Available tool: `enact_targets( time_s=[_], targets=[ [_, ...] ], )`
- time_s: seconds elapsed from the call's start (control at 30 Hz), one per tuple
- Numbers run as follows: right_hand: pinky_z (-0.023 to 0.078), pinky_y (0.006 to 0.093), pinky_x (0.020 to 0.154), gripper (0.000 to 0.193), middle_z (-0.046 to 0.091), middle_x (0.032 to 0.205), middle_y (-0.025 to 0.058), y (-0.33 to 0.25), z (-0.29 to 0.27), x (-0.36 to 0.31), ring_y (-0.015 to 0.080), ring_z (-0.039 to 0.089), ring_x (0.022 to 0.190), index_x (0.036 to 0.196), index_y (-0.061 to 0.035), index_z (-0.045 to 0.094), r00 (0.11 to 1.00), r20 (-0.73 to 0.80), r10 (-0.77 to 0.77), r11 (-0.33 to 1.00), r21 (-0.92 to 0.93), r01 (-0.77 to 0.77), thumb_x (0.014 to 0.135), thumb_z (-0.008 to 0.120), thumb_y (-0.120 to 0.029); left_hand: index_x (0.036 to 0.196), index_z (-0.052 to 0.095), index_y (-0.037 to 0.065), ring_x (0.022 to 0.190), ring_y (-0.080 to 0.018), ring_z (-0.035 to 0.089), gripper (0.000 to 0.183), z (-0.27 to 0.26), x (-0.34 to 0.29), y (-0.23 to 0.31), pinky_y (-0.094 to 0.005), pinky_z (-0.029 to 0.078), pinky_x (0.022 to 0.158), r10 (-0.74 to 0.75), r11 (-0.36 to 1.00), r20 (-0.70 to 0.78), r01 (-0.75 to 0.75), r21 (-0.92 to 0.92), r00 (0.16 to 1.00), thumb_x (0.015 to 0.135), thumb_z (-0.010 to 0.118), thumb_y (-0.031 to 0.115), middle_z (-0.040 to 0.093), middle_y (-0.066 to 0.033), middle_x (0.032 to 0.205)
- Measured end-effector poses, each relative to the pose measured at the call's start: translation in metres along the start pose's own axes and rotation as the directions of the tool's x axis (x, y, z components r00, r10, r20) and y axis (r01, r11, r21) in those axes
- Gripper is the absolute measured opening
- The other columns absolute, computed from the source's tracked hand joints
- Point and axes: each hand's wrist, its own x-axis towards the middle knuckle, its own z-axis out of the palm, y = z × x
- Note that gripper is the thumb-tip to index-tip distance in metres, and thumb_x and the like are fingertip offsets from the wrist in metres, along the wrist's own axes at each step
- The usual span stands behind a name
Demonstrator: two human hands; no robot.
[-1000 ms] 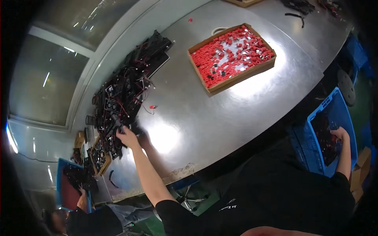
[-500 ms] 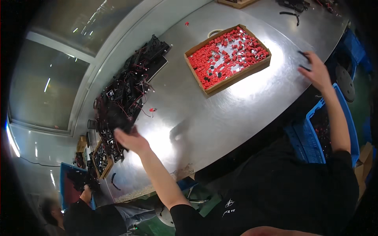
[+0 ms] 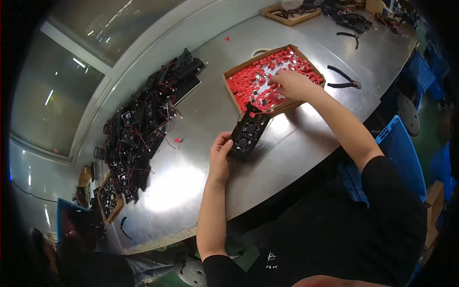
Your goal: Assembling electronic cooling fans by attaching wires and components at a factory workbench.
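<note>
Pliers (image 3: pixel 355 83) that were by the right hand (image 3: pixel 296 85) half a second ago now lie on the worktop (image 3: pixel 201 115), handles spread, just right of the box (image 3: pixel 231 94). That hand has swung across and dipped into the red pieces (image 3: pixel 244 81); its fingers are bent and bunched low over them, though from where I stand I can't tell whether they have pinched one.

Over the same beat, the left hand (image 3: pixel 221 155) has come away from the pile (image 3: pixel 143 117). It holds a black fan unit (image 3: pixel 249 133) by the near end, thumb on one side and fingers wrapped tight around the other. The fan unit slants toward the box, its far end up against the near edge in my view; whether they touch, I can't say.

So the gathering looks over, to my eye: part and red pieces sit close together, both hands at one spot, with the pliers within easy reach. One loose red piece (image 3: pixel 178 140) lies beside the pile.
</note>
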Motion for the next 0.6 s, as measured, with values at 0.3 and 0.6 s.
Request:
enact_targets(
  time_s=[0.3, 0.6],
  targets=[
    [0.057, 0.0467, 0.083, 0.025, 0.069, 0.099, 0.0192, -0.001, 0.048, 0.03, 0.0361, 0.071, 0.093, 0.106, -0.0011, 0.068, 0.891, -0.453, 0.001, 0.994, 0.097, 0.048, 0.089, 0.08, -0.014, 0.144, 0.049, 0.007, 0.106, -0.0184, 0.07, 0.048, 0.004, -0.009, 0.019, -0.0337, 0.058, 0.097, 0.063, 0.983, -0.12, -0.082, -0.164, 0.991, 0.098, 0.063, 0.006, 0.07, -0.0097, 0.116],
    [0.056, 0.0304, 0.071, 0.022, 0.07, 0.088, 0.0065, -0.122, 0.045, -0.024, 0.0156, 0.069, 0.076, 0.109, -0.0041, 0.065, 0.913, -0.185, -0.365, 0.484, 0.8, 0.355, 0.091, 0.078, -0.009, 0.151, 0.043, 0.013, 0.122, -0.0293, 0.068, 0.053, -0.011, -0.009, 0.011, -0.0448, 0.059, 0.101, 0.051, 0.937, -0.079, -0.075, -0.341, 0.996, 0.1, 0.055, 0.016, 0.066, -0.0145, 0.138]
  ],
)
